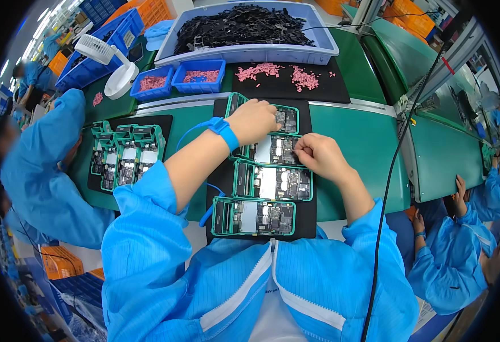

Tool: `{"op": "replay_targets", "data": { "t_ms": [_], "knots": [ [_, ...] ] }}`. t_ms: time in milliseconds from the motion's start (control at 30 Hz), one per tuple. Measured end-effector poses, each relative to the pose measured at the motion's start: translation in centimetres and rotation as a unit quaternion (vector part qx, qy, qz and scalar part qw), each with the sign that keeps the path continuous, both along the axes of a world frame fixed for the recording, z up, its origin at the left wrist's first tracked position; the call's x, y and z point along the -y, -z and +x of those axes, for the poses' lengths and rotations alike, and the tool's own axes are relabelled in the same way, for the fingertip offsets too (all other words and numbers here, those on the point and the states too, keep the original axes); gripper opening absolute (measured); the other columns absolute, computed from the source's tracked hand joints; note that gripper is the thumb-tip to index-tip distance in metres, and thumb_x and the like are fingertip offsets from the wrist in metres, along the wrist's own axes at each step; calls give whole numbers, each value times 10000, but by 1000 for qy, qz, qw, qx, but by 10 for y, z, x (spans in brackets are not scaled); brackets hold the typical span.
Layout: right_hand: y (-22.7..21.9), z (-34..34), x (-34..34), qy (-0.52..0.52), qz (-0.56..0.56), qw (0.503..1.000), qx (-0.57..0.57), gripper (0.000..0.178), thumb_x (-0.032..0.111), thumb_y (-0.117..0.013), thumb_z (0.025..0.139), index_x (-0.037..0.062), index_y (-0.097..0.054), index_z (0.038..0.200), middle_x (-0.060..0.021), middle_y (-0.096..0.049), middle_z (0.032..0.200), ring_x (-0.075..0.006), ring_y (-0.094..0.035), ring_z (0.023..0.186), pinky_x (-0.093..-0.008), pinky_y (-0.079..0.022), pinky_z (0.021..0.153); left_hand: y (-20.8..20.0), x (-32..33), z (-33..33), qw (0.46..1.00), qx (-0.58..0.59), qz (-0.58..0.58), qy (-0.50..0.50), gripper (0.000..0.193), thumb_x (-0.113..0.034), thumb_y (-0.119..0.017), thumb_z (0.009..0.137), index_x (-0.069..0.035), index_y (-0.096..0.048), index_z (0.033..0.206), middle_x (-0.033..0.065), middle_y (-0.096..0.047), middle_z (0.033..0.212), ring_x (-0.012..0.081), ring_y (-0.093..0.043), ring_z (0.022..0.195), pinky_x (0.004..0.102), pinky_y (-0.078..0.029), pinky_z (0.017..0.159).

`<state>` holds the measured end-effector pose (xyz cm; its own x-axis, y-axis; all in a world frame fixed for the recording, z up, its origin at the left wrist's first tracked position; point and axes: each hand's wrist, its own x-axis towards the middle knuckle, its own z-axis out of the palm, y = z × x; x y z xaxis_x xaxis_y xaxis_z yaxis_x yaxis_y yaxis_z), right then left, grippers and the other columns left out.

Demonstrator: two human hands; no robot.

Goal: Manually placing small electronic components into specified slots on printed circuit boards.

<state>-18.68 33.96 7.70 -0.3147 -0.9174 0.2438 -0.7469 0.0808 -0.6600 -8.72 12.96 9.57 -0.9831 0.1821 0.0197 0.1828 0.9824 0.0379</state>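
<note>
Several green-framed circuit-board units lie in a column on a black mat (304, 225) in front of me. My left hand (255, 121) is over the farthest unit (287, 119), its fingers bent down together and the fingertips partly hidden. Beside it, my right hand (321, 155) pinches at the right end of the second unit (263, 150). What either hand holds, if anything, is too small or covered to make out. Nearer to me are a third unit (267, 182) and the nearest unit (250, 216), both untouched. A blue wrist strap (223, 133) with a cord circles my left wrist.
A large bin (318, 51) of black parts stands at the back. Blue trays (198, 86) and a black mat (335, 85) hold small pink pieces. More units (127, 159) and a white fan (121, 80) are at left. A black cable (395, 165) hangs at right. Co-workers sit on both sides.
</note>
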Motion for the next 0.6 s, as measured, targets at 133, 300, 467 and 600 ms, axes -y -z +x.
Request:
{"op": "replay_targets", "data": {
  "t_ms": [133,300,467,600],
  "knots": [
    [-7,5,5,-18,6,999,-32,41,86,-632,759,49,-621,774,-106,-616,730,-273,-618,673,-377,-495,609,-4,-11,1,994,-56,-91,14,166,-222,-587,872,-114,-713,874,44,-598,881,227,-557,948,351,-432,814],
    [-8,5,9,-77,40,989,-118,42,88,-604,746,49,-614,758,-122,-632,762,-314,-631,739,-413,-509,650,-9,-15,28,989,-143,-27,-13,351,-61,-600,783,-104,-662,1126,137,-616,1032,295,-543,1043,407,-410,929],
    [-9,9,13,-80,43,979,-183,70,86,-648,721,40,-602,746,-120,-626,761,-306,-625,747,-417,-511,675,-65,-26,77,968,-212,118,-59,404,-17,-679,715,-48,-634,1115,139,-610,1038,335,-550,1041,438,-433,915],
    [-6,7,15,-66,91,961,-254,67,88,-635,727,42,-588,735,-112,-619,754,-301,-625,751,-411,-515,679,-120,-43,127,951,-262,145,-73,408,-21,-716,688,-22,-636,1088,128,-621,1031,337,-558,1067,439,-444,928]
  ]
}}
